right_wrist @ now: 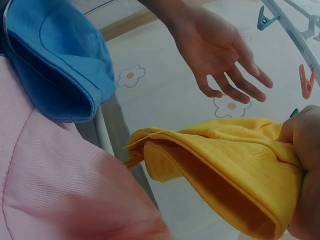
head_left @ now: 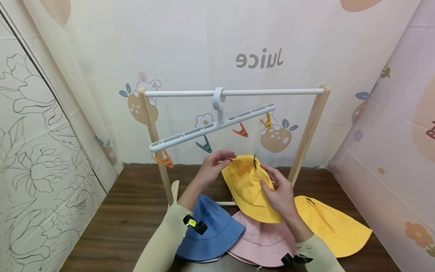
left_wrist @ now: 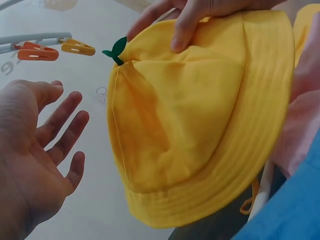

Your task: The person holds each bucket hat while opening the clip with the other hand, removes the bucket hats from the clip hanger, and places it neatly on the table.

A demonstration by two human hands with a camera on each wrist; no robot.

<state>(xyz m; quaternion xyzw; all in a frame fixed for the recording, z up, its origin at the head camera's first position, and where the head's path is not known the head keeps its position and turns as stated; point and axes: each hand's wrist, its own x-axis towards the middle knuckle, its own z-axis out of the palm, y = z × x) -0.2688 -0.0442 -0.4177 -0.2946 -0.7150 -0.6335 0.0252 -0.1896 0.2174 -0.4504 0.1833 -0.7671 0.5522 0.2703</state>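
Note:
My right hand (head_left: 280,190) grips a yellow bucket hat (head_left: 249,189) by the side of its crown, thumb on the near face. A small green sprout (left_wrist: 118,51) tops the hat, and its brim points down toward me. Apart from the hat, my left hand (left_wrist: 42,150) has its fingers spread and loosely bent, holding nothing. Above hangs a white clip hanger (head_left: 214,128), hooked on a rod and tilted up to the right in the head view. Orange clips (head_left: 164,159), a green clip (head_left: 204,144) and a yellow clip (head_left: 266,121) dangle from it with nothing in them.
A wooden rack with a white rod (head_left: 272,91) stands on the dark wood table (head_left: 112,215). In front lie a blue hat (head_left: 212,234), a pink hat (head_left: 263,241) and another yellow hat (head_left: 331,226). Printed curtains (head_left: 190,45) close off the back and sides.

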